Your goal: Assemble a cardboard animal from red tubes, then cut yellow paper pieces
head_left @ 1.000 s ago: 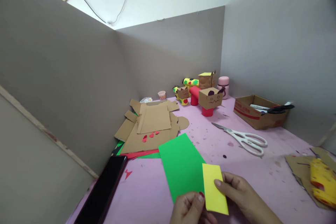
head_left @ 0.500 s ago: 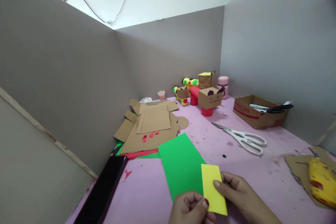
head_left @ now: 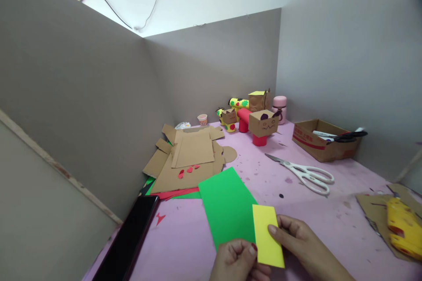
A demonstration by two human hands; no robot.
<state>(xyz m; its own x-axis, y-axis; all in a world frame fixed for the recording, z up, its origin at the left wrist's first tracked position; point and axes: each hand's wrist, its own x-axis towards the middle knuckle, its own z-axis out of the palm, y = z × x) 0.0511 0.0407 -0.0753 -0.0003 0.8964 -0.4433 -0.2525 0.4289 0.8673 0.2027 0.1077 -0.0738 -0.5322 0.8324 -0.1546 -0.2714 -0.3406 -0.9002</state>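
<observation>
My right hand [head_left: 298, 239] pinches a small yellow paper rectangle [head_left: 267, 239], thumb on its face and fingers behind. At its lower left edge is my left hand [head_left: 235, 261], with curled fingers, some reaching just under the paper's lower part. Dark red shows at the left thumb tip; whether it is a small piece held there or the nail, I cannot tell. Behind the yellow paper a green paper sheet [head_left: 227, 206] lies on the table. White-handled scissors [head_left: 306, 173] rest open-bladed side away, to the right.
Cardboard pieces [head_left: 194, 149] with small red paper hearts [head_left: 189, 170] lie at left, near a black phone [head_left: 132, 237]. Cardboard animals [head_left: 263, 124] stand at the back beside a pink bottle [head_left: 279, 105]. A tool box [head_left: 316, 142] and yellow glue gun [head_left: 404, 224] are right.
My left thumb has shifted slightly up and left, off the yellow paper's edge. My right hand keeps its grip on the paper.
</observation>
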